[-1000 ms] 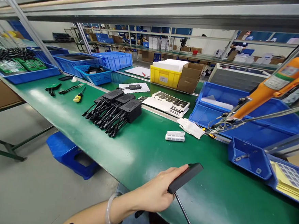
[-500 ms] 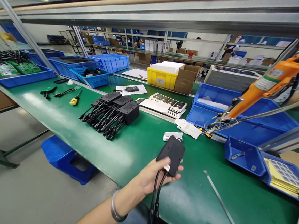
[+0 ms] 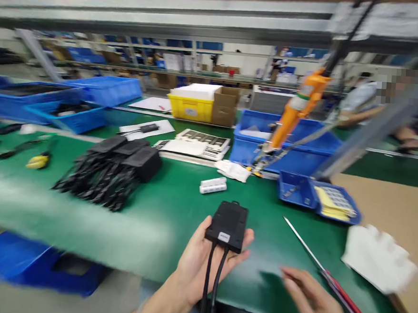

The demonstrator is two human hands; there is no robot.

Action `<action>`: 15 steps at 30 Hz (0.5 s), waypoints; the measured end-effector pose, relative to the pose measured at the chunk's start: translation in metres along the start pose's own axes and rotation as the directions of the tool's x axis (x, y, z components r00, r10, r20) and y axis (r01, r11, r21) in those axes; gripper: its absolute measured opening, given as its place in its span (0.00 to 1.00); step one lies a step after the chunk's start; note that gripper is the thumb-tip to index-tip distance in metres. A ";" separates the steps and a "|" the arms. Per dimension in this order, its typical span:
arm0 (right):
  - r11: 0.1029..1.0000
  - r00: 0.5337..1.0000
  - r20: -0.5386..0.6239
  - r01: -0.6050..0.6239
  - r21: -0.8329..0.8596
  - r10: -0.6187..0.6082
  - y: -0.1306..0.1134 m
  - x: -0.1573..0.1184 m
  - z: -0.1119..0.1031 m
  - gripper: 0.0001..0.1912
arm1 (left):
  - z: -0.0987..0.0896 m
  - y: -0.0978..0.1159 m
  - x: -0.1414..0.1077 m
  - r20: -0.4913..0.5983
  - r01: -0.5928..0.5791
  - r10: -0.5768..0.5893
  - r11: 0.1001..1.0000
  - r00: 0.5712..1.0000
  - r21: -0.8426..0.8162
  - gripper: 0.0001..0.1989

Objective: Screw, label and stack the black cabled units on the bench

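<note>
before distant shelves (image 3: 150, 69), left hand (image 3: 197, 267) cradles black box (image 3: 227, 224) over green bench (image 3: 169, 211); right hand (image 3: 316, 302) is released.

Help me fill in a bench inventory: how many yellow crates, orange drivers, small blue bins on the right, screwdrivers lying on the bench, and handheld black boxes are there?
Yellow crate: 1
Orange driver: 1
Small blue bins: 2
Screwdrivers: 2, yellow-handled one and red-handled one
Black box, in the left hand: 1
Total: 7
</note>
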State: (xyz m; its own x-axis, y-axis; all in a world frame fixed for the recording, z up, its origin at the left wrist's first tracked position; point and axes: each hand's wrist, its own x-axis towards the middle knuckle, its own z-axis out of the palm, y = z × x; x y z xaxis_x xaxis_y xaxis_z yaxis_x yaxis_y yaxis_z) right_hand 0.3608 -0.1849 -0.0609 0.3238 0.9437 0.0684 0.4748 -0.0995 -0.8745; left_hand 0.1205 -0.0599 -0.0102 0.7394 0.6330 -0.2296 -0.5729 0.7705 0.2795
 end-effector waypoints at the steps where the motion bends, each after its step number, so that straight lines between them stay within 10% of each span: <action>1: 0.996 0.998 0.036 -0.049 0.074 0.046 -0.016 -0.007 0.015 0.19 | 0.003 -0.010 0.002 -0.054 -0.010 0.014 0.998 0.998 0.069 0.29; 6: 0.917 0.998 0.039 0.023 0.398 -0.042 -0.060 -0.019 0.031 0.36 | -0.003 -0.077 0.015 -0.153 0.002 0.091 0.852 0.984 0.524 0.38; 9: 0.959 1.000 0.006 0.017 0.282 -0.019 -0.062 -0.039 0.001 0.41 | -0.007 -0.115 0.021 0.113 -0.087 0.005 0.680 0.994 0.728 0.45; 15: 0.884 0.909 -0.235 -0.231 0.406 0.346 -0.051 -0.114 -0.097 0.23 | 0.010 -0.144 0.040 0.473 -0.438 -0.230 0.189 0.851 0.879 0.34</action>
State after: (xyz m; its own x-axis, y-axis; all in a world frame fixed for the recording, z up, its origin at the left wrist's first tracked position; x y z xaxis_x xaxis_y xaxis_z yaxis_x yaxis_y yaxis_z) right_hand 0.3794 -0.3178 0.0221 0.6503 0.7489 -0.1274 0.0125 -0.1782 -0.9839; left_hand 0.2363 -0.1464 -0.0508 0.9279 0.3256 0.1814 -0.1207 -0.1979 0.9728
